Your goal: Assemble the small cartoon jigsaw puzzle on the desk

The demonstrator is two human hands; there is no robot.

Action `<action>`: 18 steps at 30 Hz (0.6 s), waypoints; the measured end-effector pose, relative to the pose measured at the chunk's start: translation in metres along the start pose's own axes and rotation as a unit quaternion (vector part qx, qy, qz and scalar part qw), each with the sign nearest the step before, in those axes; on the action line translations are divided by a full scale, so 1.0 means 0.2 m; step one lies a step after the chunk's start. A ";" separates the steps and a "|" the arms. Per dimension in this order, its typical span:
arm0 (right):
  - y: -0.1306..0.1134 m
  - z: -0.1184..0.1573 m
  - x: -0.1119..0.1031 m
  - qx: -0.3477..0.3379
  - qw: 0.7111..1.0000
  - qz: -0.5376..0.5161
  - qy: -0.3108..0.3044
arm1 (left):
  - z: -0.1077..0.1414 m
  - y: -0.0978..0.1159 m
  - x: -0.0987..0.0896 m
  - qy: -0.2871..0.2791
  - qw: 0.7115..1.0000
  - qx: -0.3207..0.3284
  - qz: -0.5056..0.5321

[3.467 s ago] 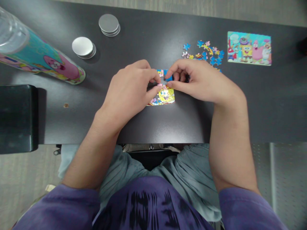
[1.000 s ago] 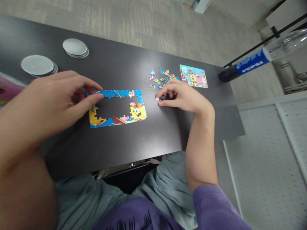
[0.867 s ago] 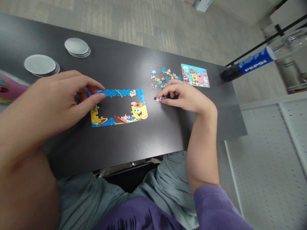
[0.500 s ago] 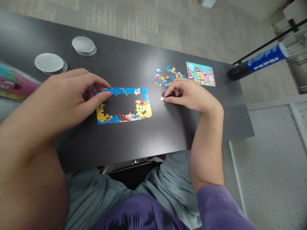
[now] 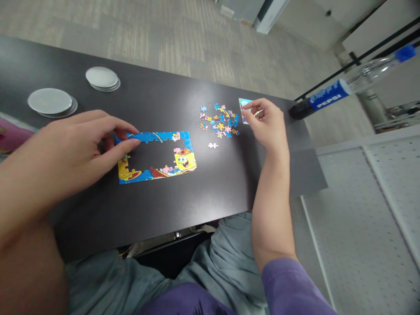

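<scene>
A rectangular puzzle border [image 5: 157,173] with a bare middle lies on the dark table. My left hand [image 5: 123,138] rests at its upper left, thumb and index finger closed on the top edge. My right hand [image 5: 257,114] is over the picture card [image 5: 243,101], thumb and index tips close together at its left part; anything between them is too small to see. The hand hides most of the card. Loose puzzle pieces [image 5: 221,122] lie left of this hand, and a pale pink-and-white bit [image 5: 213,145] sits apart below them.
Two stacks of pale discs, one farther back [image 5: 102,77] and one at the left [image 5: 50,101], stand on the table [image 5: 164,210]. A Pepsi bottle [image 5: 330,96] is at the right end. Part of a pink printed thing [image 5: 13,133] shows at the far left.
My right hand has left the pale bit and moved up and right to the picture card. My left hand stays on the border. The view has shifted, showing the bottle's blue cap.
</scene>
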State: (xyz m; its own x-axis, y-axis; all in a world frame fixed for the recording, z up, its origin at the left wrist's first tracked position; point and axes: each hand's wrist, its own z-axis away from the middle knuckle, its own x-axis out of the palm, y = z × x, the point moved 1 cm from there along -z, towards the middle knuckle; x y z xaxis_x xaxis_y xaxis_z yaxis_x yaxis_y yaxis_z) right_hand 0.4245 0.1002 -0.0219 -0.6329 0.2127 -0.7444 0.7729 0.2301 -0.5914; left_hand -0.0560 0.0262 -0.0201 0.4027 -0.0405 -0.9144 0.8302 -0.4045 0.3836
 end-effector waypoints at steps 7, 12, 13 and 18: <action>-0.02 0.00 0.15 -0.055 0.991 0.107 -0.053 | -0.03 0.03 0.01 -0.013 1.000 -0.003 0.013; -0.20 0.04 0.26 -0.099 0.978 0.129 -0.132 | -0.06 0.11 -0.04 -0.042 0.999 -0.026 0.020; -0.23 0.04 0.29 -0.104 0.976 0.128 -0.142 | -0.06 0.12 -0.05 -0.048 0.998 -0.032 0.023; -0.31 0.04 0.38 -0.098 0.978 0.126 -0.137 | -0.07 0.16 -0.07 -0.060 0.997 -0.044 0.036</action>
State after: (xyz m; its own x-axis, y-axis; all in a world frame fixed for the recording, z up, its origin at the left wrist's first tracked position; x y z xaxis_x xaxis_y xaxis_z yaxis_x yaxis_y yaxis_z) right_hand 0.3295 0.0953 -0.0449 -0.3665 0.0296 -0.9299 0.8620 0.3870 -0.3274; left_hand -0.0303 0.0261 0.0055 0.4180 -0.1786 -0.8907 0.8333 -0.3151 0.4542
